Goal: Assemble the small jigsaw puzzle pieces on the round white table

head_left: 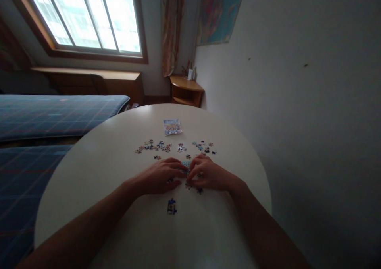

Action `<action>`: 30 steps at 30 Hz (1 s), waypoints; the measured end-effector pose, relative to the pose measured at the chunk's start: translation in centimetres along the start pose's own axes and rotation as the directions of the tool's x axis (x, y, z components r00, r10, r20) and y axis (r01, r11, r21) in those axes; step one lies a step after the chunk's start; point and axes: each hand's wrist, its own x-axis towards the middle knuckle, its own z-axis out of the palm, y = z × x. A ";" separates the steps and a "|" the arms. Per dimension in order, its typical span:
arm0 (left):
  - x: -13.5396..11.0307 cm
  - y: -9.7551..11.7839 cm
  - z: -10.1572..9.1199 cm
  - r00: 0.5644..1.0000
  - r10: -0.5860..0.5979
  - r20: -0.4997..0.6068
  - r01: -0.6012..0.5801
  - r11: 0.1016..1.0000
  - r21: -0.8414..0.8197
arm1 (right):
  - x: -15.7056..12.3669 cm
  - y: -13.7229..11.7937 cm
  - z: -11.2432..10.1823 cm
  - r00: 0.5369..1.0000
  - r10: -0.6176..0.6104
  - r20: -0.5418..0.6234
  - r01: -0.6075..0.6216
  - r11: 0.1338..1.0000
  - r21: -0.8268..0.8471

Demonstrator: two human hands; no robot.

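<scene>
Both my hands are over a small joined patch of jigsaw puzzle (pixel 186 164) on the white table. My left hand (pixel 163 176) lies at the patch's left side, fingers stretched and apart, their tips touching its edge. On the other side my right hand (pixel 206 173) is bent into a pinch, thumb and forefinger together on a puzzle piece at the patch's lower part, mostly covered by the fingers. Loose pieces (pixel 199 190) lie under and beside the right hand. Nearer to me sits a small joined blue-and-yellow section (pixel 172 206), apart from both hands.
Farther out, loose puzzle pieces spread in a left cluster (pixel 154 146), a small middle group (pixel 181 147) and a right cluster (pixel 205 146). Behind them lies a printed packet (pixel 172 127). The round table (pixel 89 173) stands between a plaid-covered bed (pixel 59 114) and a white wall (pixel 312 122).
</scene>
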 end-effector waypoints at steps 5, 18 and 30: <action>0.0 0.1 0.0 0.999 -0.027 0.021 0.027 1.000 0.011 | -0.2 -0.2 -0.3 0.998 0.044 -0.047 -0.044 0.999 -0.008; 0.0 0.0 0.0 1.000 -0.014 0.008 0.014 1.000 -0.018 | 0.0 -0.3 0.3 0.999 0.035 -0.018 -0.036 0.998 -0.051; -0.2 -0.1 0.0 1.000 -0.018 -0.002 0.018 1.000 -0.013 | -0.3 0.0 -0.3 0.997 0.077 -0.008 -0.077 0.992 -0.097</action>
